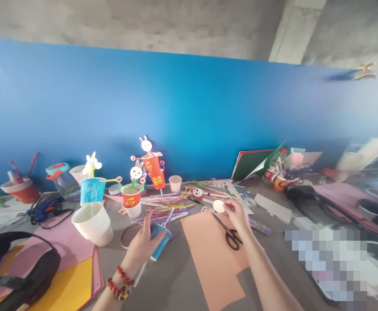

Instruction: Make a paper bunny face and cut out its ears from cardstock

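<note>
The right hand [237, 214] pinches a pale disc [218, 206] near the peach sheet's [205, 255] far edge — the left holds a tilted blue cup [160, 244] (straws [168, 217] poking out). Seemingly mid-assembly, the next move wants steady fingers.

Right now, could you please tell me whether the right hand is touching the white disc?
Touching: the head view shows the right hand pinching the white disc at its edge, with no gap between them.
</note>
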Tool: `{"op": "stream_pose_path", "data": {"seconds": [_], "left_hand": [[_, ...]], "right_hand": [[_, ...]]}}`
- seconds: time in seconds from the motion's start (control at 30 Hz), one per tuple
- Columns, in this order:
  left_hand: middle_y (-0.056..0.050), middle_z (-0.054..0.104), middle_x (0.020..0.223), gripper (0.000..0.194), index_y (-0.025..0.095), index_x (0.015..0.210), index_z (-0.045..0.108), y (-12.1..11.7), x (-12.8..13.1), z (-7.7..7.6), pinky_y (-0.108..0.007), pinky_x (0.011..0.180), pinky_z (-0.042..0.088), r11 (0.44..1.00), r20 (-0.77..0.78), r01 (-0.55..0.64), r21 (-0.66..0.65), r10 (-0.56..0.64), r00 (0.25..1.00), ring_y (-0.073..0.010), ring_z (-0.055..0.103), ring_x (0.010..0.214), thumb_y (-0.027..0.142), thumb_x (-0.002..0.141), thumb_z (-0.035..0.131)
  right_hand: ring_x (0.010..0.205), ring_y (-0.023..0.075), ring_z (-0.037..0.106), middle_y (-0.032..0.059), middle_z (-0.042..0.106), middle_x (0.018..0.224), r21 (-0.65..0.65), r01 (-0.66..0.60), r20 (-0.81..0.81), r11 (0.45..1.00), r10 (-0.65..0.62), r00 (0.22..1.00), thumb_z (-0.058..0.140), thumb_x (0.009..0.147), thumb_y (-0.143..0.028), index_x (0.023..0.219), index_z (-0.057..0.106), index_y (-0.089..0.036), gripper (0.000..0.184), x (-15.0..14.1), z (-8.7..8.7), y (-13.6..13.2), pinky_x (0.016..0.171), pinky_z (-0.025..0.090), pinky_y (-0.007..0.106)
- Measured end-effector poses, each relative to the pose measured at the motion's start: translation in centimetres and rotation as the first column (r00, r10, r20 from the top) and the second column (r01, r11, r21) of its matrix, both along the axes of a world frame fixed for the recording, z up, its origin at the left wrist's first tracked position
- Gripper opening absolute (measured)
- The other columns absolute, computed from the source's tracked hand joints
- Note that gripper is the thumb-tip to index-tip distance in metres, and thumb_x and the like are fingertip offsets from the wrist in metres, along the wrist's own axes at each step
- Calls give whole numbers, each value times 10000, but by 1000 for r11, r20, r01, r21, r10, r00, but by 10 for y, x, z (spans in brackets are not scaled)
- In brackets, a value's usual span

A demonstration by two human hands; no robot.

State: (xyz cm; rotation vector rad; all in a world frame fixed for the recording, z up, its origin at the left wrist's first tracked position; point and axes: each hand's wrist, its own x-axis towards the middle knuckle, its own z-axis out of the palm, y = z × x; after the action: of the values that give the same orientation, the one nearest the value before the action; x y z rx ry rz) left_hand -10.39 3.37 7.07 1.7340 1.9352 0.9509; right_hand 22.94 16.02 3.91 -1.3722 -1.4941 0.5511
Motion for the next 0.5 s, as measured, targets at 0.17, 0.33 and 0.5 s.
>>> {"op": "stream_pose_path", "data": {"seconds": [0.17,0.33,0.5], "left_hand": [[-178,592,1374,739,174,1497,327,-2,0,5,-509,1036,433,999,-45,-13,48,15,999,-360,559,1266,526,884,543],[-166,619,1278,455,193,1289,556,-9,9,20,-515,1043,409,926,-112,-3,377,49,993,-362,532,1236,444,909,571],[-109,639,1221,233,248,1134,663,-30,42,40,-404,976,449,896,96,142,421,-200,975,-304,559,1168,344,949,557]], "right_hand": [[583,199,634,29,675,634,66,-202,-204,977,211,956,667,784,-527,798,652,-187,341,-7,26,-15,569,521,321],[762,228,690,72,723,829,207,-312,-180,927,349,920,669,856,-403,816,661,-218,189,-20,51,-60,714,563,367],[932,232,667,83,727,1008,610,-412,328,676,258,909,588,863,-48,1048,692,-279,314,-30,52,-103,815,536,380]]}}
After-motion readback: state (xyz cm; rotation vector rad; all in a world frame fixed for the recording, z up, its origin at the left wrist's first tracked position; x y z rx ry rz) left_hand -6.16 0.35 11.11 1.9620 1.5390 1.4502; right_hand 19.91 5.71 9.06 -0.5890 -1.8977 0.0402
